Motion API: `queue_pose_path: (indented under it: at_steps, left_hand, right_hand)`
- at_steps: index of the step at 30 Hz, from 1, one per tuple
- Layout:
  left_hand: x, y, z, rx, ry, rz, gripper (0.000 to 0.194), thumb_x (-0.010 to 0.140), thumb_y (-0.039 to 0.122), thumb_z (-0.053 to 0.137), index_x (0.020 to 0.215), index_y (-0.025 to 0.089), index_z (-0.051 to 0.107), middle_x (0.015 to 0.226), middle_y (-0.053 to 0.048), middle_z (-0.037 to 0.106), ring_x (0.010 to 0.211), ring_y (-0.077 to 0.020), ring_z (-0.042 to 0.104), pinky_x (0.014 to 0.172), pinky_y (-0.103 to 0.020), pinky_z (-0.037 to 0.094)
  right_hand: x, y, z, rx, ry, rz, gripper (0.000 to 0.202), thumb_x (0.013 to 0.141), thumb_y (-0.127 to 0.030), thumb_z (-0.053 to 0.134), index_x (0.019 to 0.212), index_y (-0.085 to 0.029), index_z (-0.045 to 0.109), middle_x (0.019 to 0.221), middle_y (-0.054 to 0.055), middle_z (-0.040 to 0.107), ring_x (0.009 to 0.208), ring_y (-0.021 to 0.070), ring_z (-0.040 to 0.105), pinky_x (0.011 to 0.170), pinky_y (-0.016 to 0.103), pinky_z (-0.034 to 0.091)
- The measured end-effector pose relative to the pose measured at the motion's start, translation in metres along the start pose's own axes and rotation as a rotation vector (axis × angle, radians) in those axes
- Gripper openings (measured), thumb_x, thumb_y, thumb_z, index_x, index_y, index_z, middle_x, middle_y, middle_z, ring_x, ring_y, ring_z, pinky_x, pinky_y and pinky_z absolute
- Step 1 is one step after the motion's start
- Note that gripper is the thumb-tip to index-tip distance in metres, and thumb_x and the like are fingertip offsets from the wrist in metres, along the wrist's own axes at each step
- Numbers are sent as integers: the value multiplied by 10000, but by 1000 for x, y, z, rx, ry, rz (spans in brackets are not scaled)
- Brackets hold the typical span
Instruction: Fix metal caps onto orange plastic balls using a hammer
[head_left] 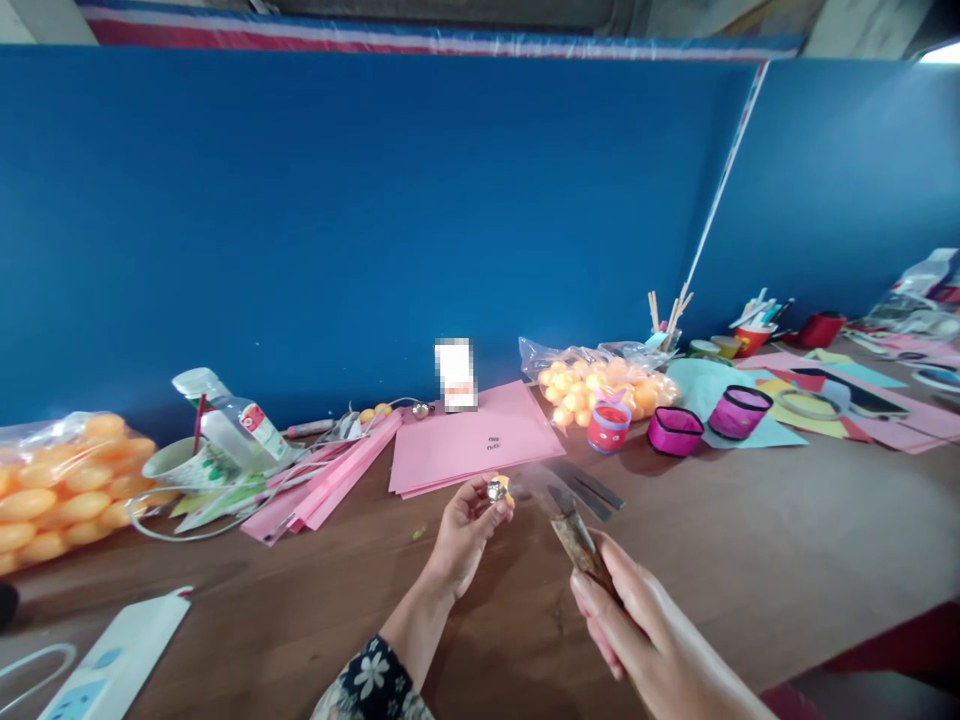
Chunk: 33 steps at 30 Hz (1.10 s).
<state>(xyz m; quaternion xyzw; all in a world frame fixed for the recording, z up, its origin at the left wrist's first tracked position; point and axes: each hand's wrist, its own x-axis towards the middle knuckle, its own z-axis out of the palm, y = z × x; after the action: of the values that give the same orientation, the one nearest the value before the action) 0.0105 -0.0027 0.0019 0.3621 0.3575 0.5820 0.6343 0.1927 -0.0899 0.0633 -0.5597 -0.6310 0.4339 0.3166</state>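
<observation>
Here in my right hand, the wooden handle disappears into my grip, and the blade at its tip smears out; I can't make out its edge! My left hand half covers a shiny-and-orange piece, too small to tell what it is. Straight beyond both hands, a white patch is all blocky squares, and the dark marks nearby are too tiny to identify. Out left of my left hand, the bag of orange balls runs off the side, and the power strip gets chopped at the bottom.
</observation>
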Motion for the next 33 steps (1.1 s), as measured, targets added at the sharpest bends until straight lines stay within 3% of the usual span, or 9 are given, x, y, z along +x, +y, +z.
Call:
queue_pose_path:
  at_steps: [7, 12, 20, 26, 33]
  left_hand:
    - [-1, 7, -1, -168, 9, -15, 198, 717, 233, 647, 892, 179, 572, 903, -27, 622, 808, -129, 600, 785, -296, 472]
    - [0, 9, 0, -215, 41, 3, 191, 695, 184, 667, 867, 182, 583, 936, -15, 625, 801, -91, 585, 768, -228, 457]
    - [-3, 9, 3, -220, 5, -29, 307, 677, 179, 686, 969, 190, 594, 925, -17, 632, 793, -100, 606, 786, -225, 460]
    - [-3, 8, 2, -178, -24, -45, 252, 674, 203, 690, 913, 172, 616, 855, -30, 641, 789, -122, 607, 750, -251, 475]
    - [-3, 8, 1, -223, -37, -51, 385, 703, 190, 663, 1079, 230, 590, 1028, -37, 635, 835, -117, 614, 782, -235, 459]
  right_hand:
    - [-1, 6, 3, 7, 19, 29, 447, 863, -495, 341, 1187, -188, 367, 658, -27, 473, 528, 123, 467, 545, 268, 444]
    - [-1, 5, 2, 19, 21, 7, 437, 862, -491, 355, 1166, -180, 401, 629, -29, 476, 512, 124, 472, 546, 271, 451]
    - [-2, 10, 6, 38, 147, -121, 482, 800, -530, 463, 1138, -186, 475, 612, 13, 534, 501, 153, 493, 541, 281, 472]
    - [1, 10, 9, 44, 101, -110, 465, 807, -540, 444, 1118, -199, 504, 628, 28, 547, 487, 152, 491, 482, 266, 459]
    - [1, 6, 6, 63, 119, -72, 440, 812, -543, 433, 1060, -188, 511, 575, -7, 500, 472, 139, 475, 486, 261, 449]
